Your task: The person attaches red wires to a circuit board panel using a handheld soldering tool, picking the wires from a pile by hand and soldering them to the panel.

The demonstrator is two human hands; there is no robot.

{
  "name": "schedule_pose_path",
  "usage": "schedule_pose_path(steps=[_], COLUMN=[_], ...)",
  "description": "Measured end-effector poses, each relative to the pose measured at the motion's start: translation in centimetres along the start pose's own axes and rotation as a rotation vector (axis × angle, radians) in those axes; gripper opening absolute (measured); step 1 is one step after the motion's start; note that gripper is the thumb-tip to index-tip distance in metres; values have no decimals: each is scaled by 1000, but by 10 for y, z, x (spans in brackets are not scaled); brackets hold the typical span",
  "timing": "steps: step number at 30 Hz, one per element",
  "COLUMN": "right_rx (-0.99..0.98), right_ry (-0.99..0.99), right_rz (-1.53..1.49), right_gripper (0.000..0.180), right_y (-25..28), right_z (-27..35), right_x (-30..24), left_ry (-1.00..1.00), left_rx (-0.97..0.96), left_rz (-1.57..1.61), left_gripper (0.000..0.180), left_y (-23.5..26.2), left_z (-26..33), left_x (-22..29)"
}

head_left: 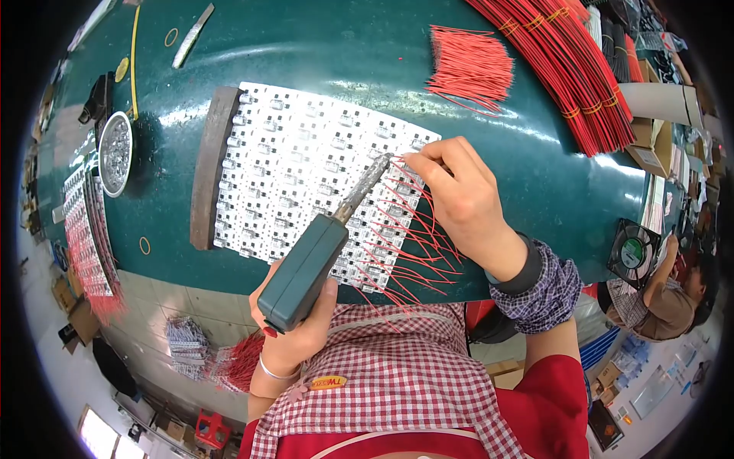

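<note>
A white panel of small circuit boards (310,149) lies on the green table in front of me. My left hand (298,333) is wrapped round a dark green soldering gun (304,269), whose metal tip reaches the panel's upper right edge. Right beside the tip, my right hand (465,195) pinches a thin red wire; its fingertips partly hide the wire's end. Several red wires (417,256) stick out from the panel's right edge below that spot and hang toward the table's front edge.
Along the panel's left side lies a dark bar (212,168). Short red wires (470,67) are heaped at the back, near long wire bundles (566,69). A metal bowl (115,154) and wired panels (88,237) are at left. A fan (633,254) and another person (661,302) are at right.
</note>
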State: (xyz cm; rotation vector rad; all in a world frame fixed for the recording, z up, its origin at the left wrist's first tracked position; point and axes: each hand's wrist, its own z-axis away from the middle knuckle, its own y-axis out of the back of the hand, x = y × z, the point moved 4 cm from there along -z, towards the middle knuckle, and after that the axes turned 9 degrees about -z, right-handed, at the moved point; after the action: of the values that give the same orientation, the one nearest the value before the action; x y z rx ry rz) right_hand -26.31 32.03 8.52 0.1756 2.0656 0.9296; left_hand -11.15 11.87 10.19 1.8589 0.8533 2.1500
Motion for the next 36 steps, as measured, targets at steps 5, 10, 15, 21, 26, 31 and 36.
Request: schedule_pose_path(steps=[5, 10, 15, 21, 26, 31, 36], right_rx=[-11, -1, -5, -6, 12, 129, 151], right_ry=[0, 14, 14, 2, 74, 49, 28], right_rz=[9, 4, 7, 4, 112, 93, 83], right_gripper=[31, 32, 32, 31, 23, 22, 26], right_y=[0, 0, 0, 0, 4, 5, -4], right_z=[0, 0, 0, 0, -3, -4, -4], right_x=[-1, -1, -1, -1, -3, -1, 4], left_ry=[32, -27, 24, 4, -52, -99, -42], left_rx=[-59, -47, -14, 69, -27, 1, 34], left_rz=[-29, -68, -56, -122, -288, -208, -84], left_gripper=[22, 21, 21, 25, 26, 29, 27], left_y=[0, 0, 1, 27, 37, 21, 9], left_z=[1, 0, 6, 14, 12, 2, -5], left_x=[0, 1, -4, 14, 27, 16, 13])
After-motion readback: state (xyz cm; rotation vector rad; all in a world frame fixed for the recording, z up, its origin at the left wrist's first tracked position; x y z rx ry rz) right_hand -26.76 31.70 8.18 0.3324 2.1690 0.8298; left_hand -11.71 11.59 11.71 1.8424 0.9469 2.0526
